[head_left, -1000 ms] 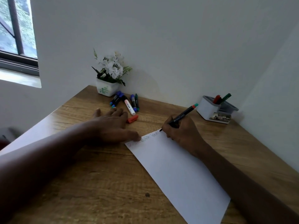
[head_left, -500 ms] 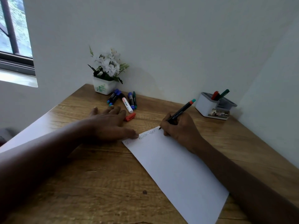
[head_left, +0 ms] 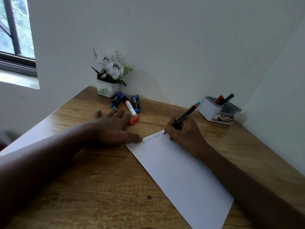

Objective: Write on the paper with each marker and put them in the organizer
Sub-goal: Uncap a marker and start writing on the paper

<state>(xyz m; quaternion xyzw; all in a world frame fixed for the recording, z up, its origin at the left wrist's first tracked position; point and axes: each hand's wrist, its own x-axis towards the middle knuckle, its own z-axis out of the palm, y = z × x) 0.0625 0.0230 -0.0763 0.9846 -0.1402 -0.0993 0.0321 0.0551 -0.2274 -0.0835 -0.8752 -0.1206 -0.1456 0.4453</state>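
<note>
A white sheet of paper (head_left: pixel 181 176) lies slanted on the wooden desk, with a line of writing along its top edge. My right hand (head_left: pixel 184 134) grips a black marker (head_left: pixel 184 115) with a green and orange end, its tip touching the paper's top right corner. My left hand (head_left: pixel 113 128) lies flat on the desk, its thumb pressing the paper's top left corner. Several markers (head_left: pixel 130 104) lie loose beyond my left hand, with an orange cap (head_left: pixel 134 120) beside them. The white and grey organizer (head_left: pixel 212 113) at the back right holds a red marker (head_left: pixel 219 99) and a green one (head_left: pixel 229 97).
A white pot of artificial flowers (head_left: pixel 109 80) stands against the back wall behind the loose markers. Walls close the desk at the back and on the right. A window (head_left: pixel 14 33) is at the upper left. The desk's left edge (head_left: pixel 41 128) runs diagonally.
My right hand has moved the marker tip slightly rightwards along the written line. My left hand keeps pressing the paper. The view has shifted a little.
</note>
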